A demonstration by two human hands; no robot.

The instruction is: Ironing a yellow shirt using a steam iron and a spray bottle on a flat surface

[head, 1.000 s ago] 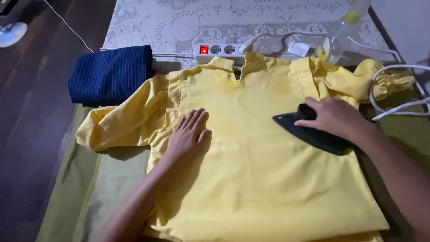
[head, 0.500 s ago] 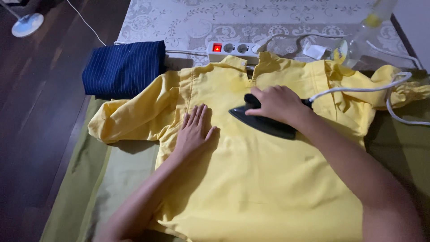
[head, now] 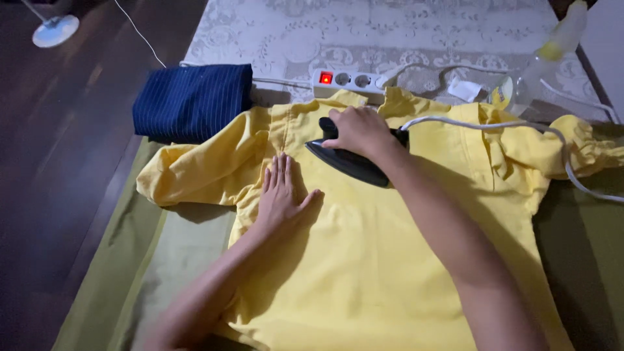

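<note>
A yellow shirt (head: 390, 260) lies spread flat on an olive green cloth (head: 130, 260), collar toward the far side. My right hand (head: 357, 130) grips the handle of a black iron (head: 348, 162), which rests on the shirt's upper chest just below the collar. The iron's white cord (head: 520, 127) trails right across the shirt. My left hand (head: 283, 195) lies flat with fingers apart on the shirt's left chest, just left of the iron's tip.
A folded navy striped cloth (head: 192, 101) sits at the far left. A white power strip (head: 348, 81) with a lit red switch lies behind the collar on a lace-patterned cover (head: 390, 26). A clear spray bottle (head: 539, 65) stands far right. Dark wooden floor (head: 58, 143) is to the left.
My right hand has slid the iron from the shirt's right side leftward and up to the chest below the collar. The left hand stayed pressed in place.
</note>
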